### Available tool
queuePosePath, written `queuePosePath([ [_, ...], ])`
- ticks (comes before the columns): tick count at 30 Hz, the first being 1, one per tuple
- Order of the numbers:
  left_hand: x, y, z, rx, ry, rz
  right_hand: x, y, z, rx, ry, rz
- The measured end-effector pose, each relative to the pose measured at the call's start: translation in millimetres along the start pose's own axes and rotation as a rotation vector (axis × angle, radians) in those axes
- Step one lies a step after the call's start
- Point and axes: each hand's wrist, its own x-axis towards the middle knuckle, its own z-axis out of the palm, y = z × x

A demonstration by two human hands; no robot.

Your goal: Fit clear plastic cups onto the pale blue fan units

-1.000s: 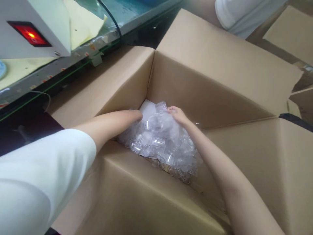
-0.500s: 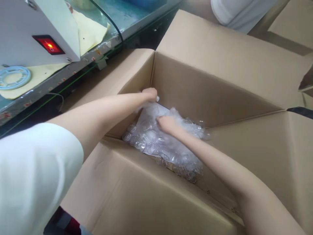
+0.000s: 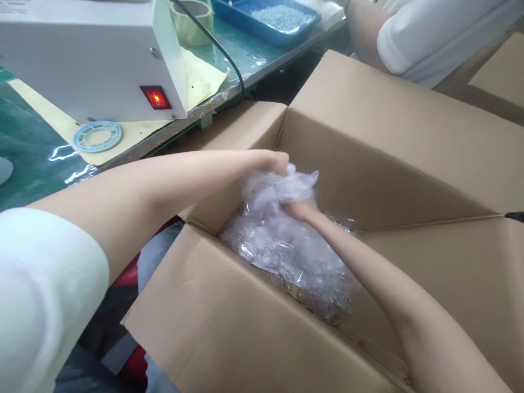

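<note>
Inside a large open cardboard box (image 3: 245, 322) lies a clear plastic bag (image 3: 286, 188), bunched up at its top. Clear round plastic pieces (image 3: 266, 256) lie in a heap at and under the bag; I cannot tell which are inside it. My left hand (image 3: 280, 162) is closed on the bag's gathered edge near the box's back left corner. Lower and a little to the right, my right hand (image 3: 301, 210) is closed on the same film, its fingertips partly hidden by the folds.
To the left, a workbench (image 3: 36, 174) bears a white machine (image 3: 98, 65) with a lit red switch (image 3: 155, 98), a pale blue ring (image 3: 98, 136), a tape roll (image 3: 190, 22) and a blue tray (image 3: 282, 38) of small pieces. Beyond the box is another person's sleeve (image 3: 434, 43).
My left hand has pulled the film up and to the right, so it bunches higher. My right hand stays on the bag. The view has shifted left and up, showing more of the bench.
</note>
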Motion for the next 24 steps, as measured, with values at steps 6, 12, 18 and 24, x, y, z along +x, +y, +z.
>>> queuePosePath([
  [6,-6,-7,5.8,-0.139,0.009,0.022,-61,46,-52,-0.050,0.050,0.044],
  [12,-16,-8,12.1,-0.462,0.000,0.033,-112,38,-85,0.030,0.102,0.035],
  [18,-33,-4,25.4,-0.853,-0.094,0.032,-144,3,-101,0.156,0.166,0.033],
  [24,-52,4,35.5,-1.018,-0.219,0.058,-135,-28,-93,0.345,0.318,0.085],
])
